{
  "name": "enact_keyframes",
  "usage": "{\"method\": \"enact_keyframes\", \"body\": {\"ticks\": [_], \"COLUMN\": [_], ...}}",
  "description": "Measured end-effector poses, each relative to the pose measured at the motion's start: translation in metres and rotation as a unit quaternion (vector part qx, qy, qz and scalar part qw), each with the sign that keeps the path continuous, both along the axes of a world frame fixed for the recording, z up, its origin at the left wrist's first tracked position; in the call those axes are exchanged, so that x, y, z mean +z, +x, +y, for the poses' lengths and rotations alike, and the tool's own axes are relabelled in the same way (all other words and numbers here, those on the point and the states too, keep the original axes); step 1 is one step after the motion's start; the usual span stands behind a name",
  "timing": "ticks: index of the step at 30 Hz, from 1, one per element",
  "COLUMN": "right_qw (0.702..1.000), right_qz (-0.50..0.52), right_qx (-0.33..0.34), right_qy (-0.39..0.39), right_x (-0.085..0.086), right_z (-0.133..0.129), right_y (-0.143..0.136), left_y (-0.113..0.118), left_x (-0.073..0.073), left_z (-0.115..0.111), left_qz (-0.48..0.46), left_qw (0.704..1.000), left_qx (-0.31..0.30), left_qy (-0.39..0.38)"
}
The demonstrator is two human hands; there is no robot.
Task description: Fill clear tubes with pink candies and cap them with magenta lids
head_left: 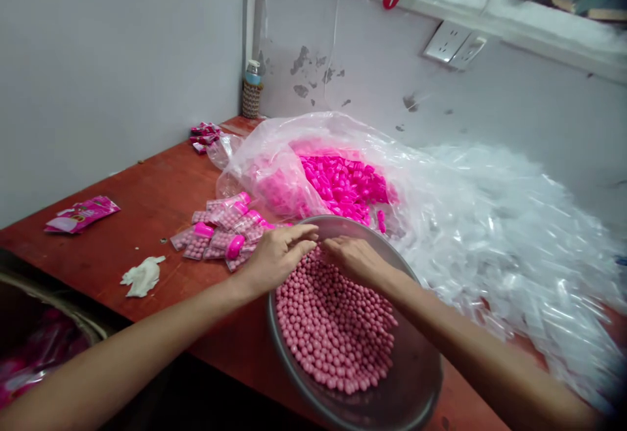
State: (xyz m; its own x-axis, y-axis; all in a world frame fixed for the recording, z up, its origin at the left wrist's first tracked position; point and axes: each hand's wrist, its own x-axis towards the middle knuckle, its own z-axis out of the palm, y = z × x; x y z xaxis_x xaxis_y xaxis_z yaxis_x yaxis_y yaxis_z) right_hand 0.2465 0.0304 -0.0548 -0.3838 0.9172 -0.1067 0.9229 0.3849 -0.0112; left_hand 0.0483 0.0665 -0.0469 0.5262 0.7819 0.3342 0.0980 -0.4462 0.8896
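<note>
A grey metal bowl [411,379] at the table's near edge holds a heap of small pink balls [333,326]. Both hands meet over the far rim of the bowl. My left hand [279,255] reaches in from the left, fingers curled and pointing right. My right hand [355,258] comes from the right, its fingertips touching those of the left. What lies between the fingers is hidden. Just left of the bowl lie several clear tubes with pink caps [223,228], filled with pink balls.
A clear plastic bag of bright pink caps [347,183] sits behind the bowl. A large pile of clear empty tubes [509,241] covers the right side. Pink packets [81,214], a crumpled white tissue [142,275] and a small bottle [252,88] lie on the red table [157,189].
</note>
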Motion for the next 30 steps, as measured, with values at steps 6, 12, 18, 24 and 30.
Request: {"method": "enact_keyframes", "body": {"ticks": [6,12,18,24,30], "right_qw": [0.974,0.923,0.738,0.782,0.903], "right_qz": [-0.04,0.307,0.628,0.6,0.423], "right_qx": [0.219,-0.006,-0.144,-0.151,-0.056], "right_qy": [-0.046,-0.23,-0.201,-0.08,0.04], "right_x": [-0.011,-0.014,0.013,0.023,0.037], "right_z": [-0.034,-0.041,-0.05,-0.061,-0.068], "right_y": [-0.036,-0.045,-0.017,-0.001,0.017], "left_y": [0.006,0.005,0.008,0.028,0.034], "left_x": [-0.006,-0.013,0.007,0.007,0.008], "left_z": [-0.005,0.0,-0.015,-0.021,-0.019], "left_qz": [0.021,-0.062,-0.024,-0.047,-0.022], "left_qw": [1.0,0.991,0.983,0.947,0.935], "left_qx": [0.022,-0.009,-0.083,-0.183,-0.235], "left_qy": [-0.001,-0.118,-0.162,-0.261,-0.263]}}
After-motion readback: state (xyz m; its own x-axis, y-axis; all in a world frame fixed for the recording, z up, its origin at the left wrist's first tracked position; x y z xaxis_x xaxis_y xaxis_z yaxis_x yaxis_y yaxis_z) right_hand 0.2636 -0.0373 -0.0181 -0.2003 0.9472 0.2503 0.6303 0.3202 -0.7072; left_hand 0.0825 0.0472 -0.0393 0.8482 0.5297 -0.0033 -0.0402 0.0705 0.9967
